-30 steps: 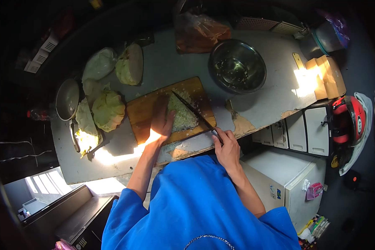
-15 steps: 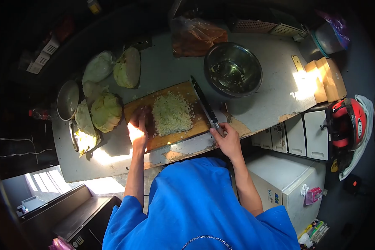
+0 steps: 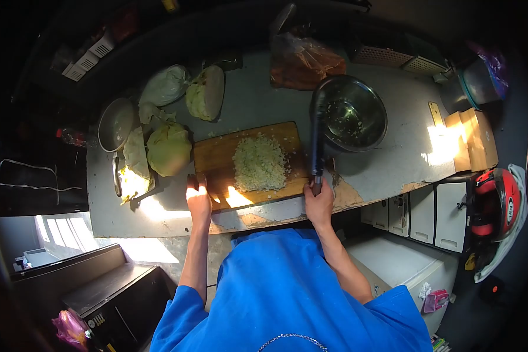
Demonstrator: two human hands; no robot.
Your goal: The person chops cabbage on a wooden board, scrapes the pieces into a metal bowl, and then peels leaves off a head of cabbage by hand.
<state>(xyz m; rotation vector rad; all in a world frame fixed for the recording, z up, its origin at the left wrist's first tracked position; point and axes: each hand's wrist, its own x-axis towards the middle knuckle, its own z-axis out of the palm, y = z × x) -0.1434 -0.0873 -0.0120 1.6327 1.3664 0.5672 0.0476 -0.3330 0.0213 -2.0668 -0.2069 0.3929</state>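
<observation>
- Knife (image 3: 317,138) sits in the right hand (image 3: 320,203), fingers closed around the handle; the blade points away from the body, and in my view it crosses the left rim of the metal bowl (image 3: 374,108); it is better to carry it low and slowly.
- Left hand (image 3: 199,203) is at the left edge of the cutting board (image 3: 216,154); whether it grips, I cannot tell; a firm hold there would, I think, steady the board.
- Chopped cabbage (image 3: 259,164) lies heaped right of the board's middle; a level board protects the worktop (image 3: 396,161) from spilled bits.
</observation>
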